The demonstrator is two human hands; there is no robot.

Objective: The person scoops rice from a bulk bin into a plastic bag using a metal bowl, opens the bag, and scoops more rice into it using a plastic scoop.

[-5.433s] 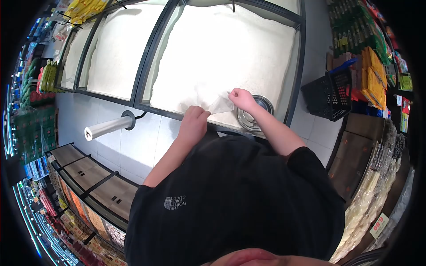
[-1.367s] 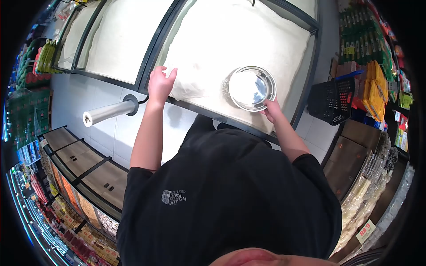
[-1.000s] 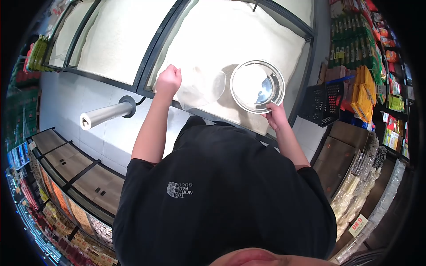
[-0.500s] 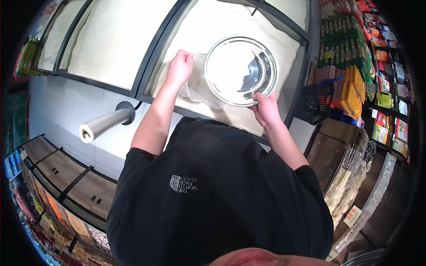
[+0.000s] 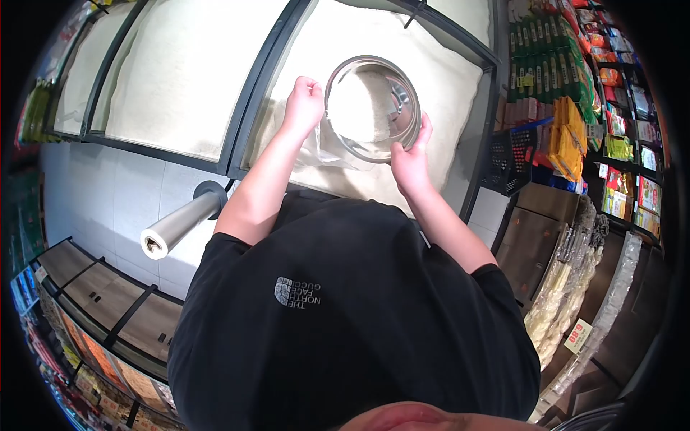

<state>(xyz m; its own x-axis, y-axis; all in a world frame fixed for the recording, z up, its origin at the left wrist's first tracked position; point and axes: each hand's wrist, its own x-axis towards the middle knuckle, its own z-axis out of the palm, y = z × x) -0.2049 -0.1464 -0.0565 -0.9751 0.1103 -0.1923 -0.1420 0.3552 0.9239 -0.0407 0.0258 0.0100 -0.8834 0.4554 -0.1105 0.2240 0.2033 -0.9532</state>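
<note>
My right hand [image 5: 411,159] grips the lower right rim of a round stainless-steel bowl [image 5: 410,115], thumb at the edge. The bowl is tilted, and its inside shows white, grain-like contents along with bright reflections. To its left, my left hand [image 5: 305,104] is closed, fingers pinched on a thin transparent plastic bag [image 5: 316,149]. The bag hangs below that hand and runs partly under the bowl, so its mouth is hard to see. Both hands are above a dark-framed bin [image 5: 460,79] filled with a white, rice-like bulk food [image 5: 359,29].
More bins of white bulk food [image 5: 187,72] adjoin on the left. A roll of plastic bags [image 5: 176,228] juts from the bin front at lower left. At right are a black basket [image 5: 509,161], yellow packets [image 5: 566,140], packaged goods and a price card [image 5: 578,335].
The bowl has moved slightly left and tilted further, closer to my left hand. White contents now show inside it. My left hand has shifted a little right, still pinching the bag.
</note>
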